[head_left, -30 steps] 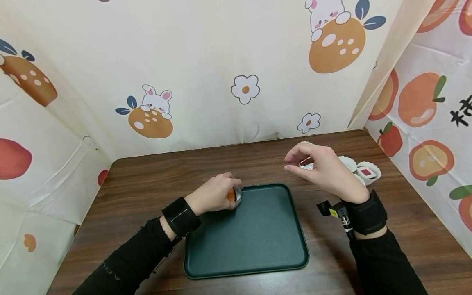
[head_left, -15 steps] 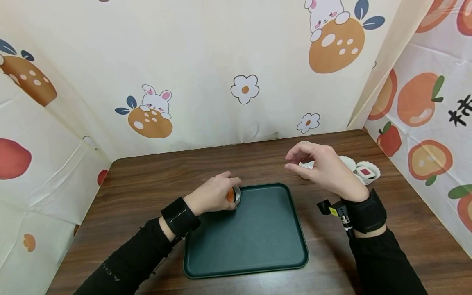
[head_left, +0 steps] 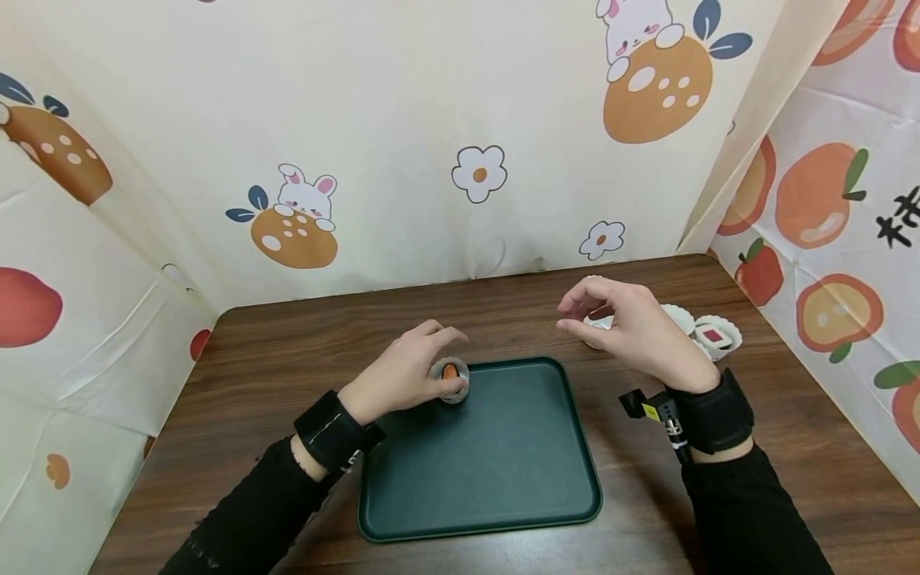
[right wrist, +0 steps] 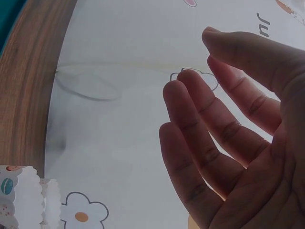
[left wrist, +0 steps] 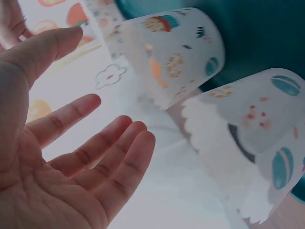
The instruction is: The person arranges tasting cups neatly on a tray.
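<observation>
My left hand [head_left: 406, 369] is open beside a small round paper cup [head_left: 460, 394] at the far left corner of the dark green tray [head_left: 489, 479]. An orange piece with a dark edge [head_left: 450, 371] lies inside that cup. In the left wrist view, two printed, scalloped paper cups stand on the tray, a nearer one [left wrist: 281, 114] and a farther one [left wrist: 186, 52]; the fingers are apart from both. My right hand [head_left: 632, 327] hovers with loosely bent fingers and holds nothing. It partly covers a white cup [head_left: 598, 323] at the table's back.
More white scalloped cups [head_left: 678, 317] cluster right of the right hand, one cup [head_left: 719, 337] holding a white piece with a red square. The wooden table [head_left: 323, 335] meets a printed cloth [head_left: 402, 216] at the back. Printed sheets also hang at both sides.
The left hand has released the cup with the orange piece, and its fingers have spread and drawn back left. The right hand has stayed in place.
</observation>
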Tool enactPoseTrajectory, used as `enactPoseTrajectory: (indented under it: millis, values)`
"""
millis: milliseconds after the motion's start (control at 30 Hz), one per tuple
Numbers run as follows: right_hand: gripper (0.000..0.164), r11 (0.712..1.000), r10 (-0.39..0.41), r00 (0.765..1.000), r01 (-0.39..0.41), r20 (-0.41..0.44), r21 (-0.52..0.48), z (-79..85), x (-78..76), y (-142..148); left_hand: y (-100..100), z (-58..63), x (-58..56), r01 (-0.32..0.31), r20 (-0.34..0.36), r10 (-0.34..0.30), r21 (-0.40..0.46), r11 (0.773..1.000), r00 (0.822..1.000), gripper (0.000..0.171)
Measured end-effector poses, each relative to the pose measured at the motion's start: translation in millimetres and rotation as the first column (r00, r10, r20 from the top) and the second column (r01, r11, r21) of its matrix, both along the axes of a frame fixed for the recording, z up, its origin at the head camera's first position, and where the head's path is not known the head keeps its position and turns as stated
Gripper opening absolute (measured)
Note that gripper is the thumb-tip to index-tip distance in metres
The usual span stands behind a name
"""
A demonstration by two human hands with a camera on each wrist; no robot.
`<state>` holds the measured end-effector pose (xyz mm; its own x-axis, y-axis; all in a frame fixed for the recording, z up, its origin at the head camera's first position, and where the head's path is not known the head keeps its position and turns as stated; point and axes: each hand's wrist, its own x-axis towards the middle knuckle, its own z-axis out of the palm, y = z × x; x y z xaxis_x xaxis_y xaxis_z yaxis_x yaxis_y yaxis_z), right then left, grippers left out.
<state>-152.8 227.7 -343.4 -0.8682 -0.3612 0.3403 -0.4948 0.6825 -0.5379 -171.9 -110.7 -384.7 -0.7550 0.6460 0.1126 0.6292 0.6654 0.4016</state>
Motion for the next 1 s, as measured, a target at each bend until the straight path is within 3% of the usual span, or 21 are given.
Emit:
enactPoseTrajectory:
  millis: [167, 467, 633, 1000]
  values:
    - [0.012, 1.000, -0.002, 1.000, 0.002, 0.005, 0.004, -1.8, -1.2, 0, -8, 7.6, 6.4, -0.029, -0.050, 0.035, 0.123, 0.992, 0.998, 0.047]
    - [0.012, 1.000, -0.004, 1.000, 0.004, 0.025, 0.006, -3.7, -3.6, 0, -26, 23.3, 24.1, -0.116, -0.069, 0.143, 0.299, 0.947, 0.987, 0.043]
    - [0.014, 1.000, -0.003, 0.999, 0.002, 0.040, 0.005, -4.9, -4.3, 1, -32, 25.7, 33.2, -0.147, -0.058, 0.176, 0.336, 0.930, 0.983, 0.044]
    - [0.018, 1.000, -0.014, 0.999, 0.012, 0.050, 0.025, -8.3, -6.3, 4, -33, 28.5, 49.4, -0.153, -0.088, 0.194, 0.347, 0.925, 0.977, 0.047]
